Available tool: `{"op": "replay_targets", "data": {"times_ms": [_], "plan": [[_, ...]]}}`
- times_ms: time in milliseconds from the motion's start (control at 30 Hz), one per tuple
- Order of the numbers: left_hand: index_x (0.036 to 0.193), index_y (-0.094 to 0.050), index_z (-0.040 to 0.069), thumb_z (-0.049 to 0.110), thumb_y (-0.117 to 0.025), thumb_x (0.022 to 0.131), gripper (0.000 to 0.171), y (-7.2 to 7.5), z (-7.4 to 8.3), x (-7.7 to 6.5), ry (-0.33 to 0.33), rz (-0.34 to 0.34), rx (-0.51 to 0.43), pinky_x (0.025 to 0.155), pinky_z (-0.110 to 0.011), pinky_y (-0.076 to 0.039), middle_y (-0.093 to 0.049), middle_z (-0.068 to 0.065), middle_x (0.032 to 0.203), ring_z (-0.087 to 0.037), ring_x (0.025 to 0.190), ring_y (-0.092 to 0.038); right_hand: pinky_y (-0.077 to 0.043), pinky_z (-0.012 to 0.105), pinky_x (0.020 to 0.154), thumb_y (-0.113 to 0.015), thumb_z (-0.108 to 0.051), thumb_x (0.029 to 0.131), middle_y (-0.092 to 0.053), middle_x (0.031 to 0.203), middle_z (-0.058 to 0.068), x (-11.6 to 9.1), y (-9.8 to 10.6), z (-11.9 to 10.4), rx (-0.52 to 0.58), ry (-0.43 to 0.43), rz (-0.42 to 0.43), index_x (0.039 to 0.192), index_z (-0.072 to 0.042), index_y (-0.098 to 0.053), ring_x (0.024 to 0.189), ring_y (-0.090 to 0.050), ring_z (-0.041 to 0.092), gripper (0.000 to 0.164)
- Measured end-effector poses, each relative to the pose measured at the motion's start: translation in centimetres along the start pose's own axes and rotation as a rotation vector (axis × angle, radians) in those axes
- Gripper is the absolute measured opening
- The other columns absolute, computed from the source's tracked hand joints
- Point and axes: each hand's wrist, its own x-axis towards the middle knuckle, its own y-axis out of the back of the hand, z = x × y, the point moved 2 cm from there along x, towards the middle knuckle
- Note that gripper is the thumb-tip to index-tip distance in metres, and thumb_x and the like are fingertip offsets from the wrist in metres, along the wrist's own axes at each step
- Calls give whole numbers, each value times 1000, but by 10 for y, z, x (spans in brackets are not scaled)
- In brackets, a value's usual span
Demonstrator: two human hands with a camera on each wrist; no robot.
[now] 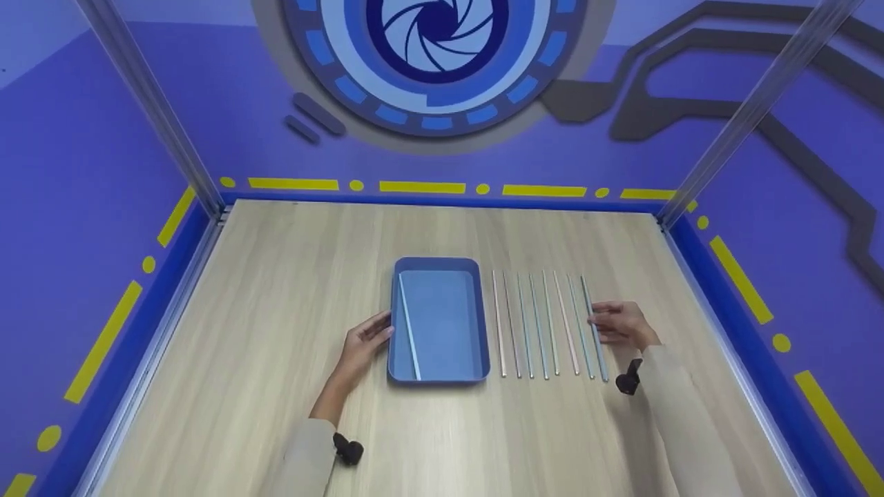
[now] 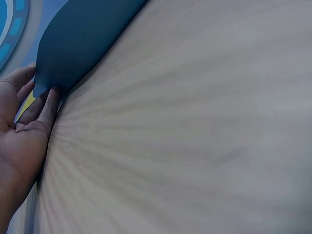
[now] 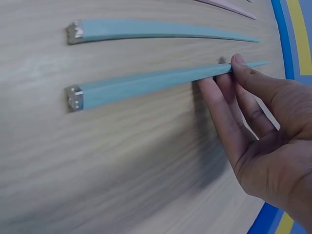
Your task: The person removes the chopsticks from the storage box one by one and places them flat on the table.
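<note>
A blue rectangular tray (image 1: 442,381) stands on the table, with one pale chopstick (image 1: 409,328) lying slanted along its left side. My left hand (image 1: 364,341) touches the tray's outer left wall with extended fingers, also seen beside the tray's side (image 2: 73,44) in the left wrist view. To the right of the tray, several chopsticks (image 1: 530,328) in pink and blue-green tones lie in a row. My right hand (image 1: 618,322) pinches the rightmost one, a blue-green chopstick (image 3: 141,84) with a silver end, between thumb and fingers partway along its length.
Another blue-green chopstick (image 3: 146,28) lies close beside the pinched one in the right wrist view. The wooden table (image 1: 276,276) is bounded by blue walls (image 1: 387,162) with yellow markings and metal corner posts (image 1: 148,103).
</note>
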Motion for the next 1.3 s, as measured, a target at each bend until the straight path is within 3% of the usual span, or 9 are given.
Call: {"op": "replay_targets", "data": {"times_ms": [333,533,767,867,1100,1300], "plan": [[146,-54,3,15,-70,98,53,0,0,1,13,9,20,110,-23,-52,-53,-20,151,-35,143,-49,-65,23,67,-69,-9,97,-79,95,3,6,-6,4,-26,10,97,139,9,-56,70,-73,8,47],[146,-54,1,13,-70,97,52,0,-2,2,-1,9,24,110,-24,-52,-52,-22,152,-37,144,-48,-65,22,70,-68,-10,98,-78,97,7,2,-7,5,-43,65,91,136,13,-55,76,-71,8,46],[146,-54,2,13,-70,98,51,0,-2,1,-7,15,39,110,-23,-52,-52,-21,152,-36,144,-48,-66,27,77,-63,-10,101,-74,113,25,-1,-3,-2,-84,129,72,133,16,-55,87,-75,14,42],[147,-53,2,11,-69,98,52,1,-2,0,-8,8,30,110,-22,-52,-51,-22,153,-36,145,-47,-66,27,78,-63,-12,102,-73,115,26,0,-5,-8,-106,143,54,134,15,-55,89,-75,14,43],[147,-50,-2,11,-67,99,53,4,-4,-2,-12,-13,-6,110,-22,-52,-49,-23,154,-38,146,-45,-64,28,74,-61,-11,102,-73,111,24,5,-34,-28,-102,197,3,134,13,-57,85,-71,15,40],[146,-53,2,13,-68,99,51,-2,-2,1,-2,-3,11,110,-23,-52,-52,-20,152,-35,144,-48,-65,35,86,-64,-17,102,-69,119,27,7,-69,-64,-108,271,-58,133,8,-61,98,-72,23,40]]}}
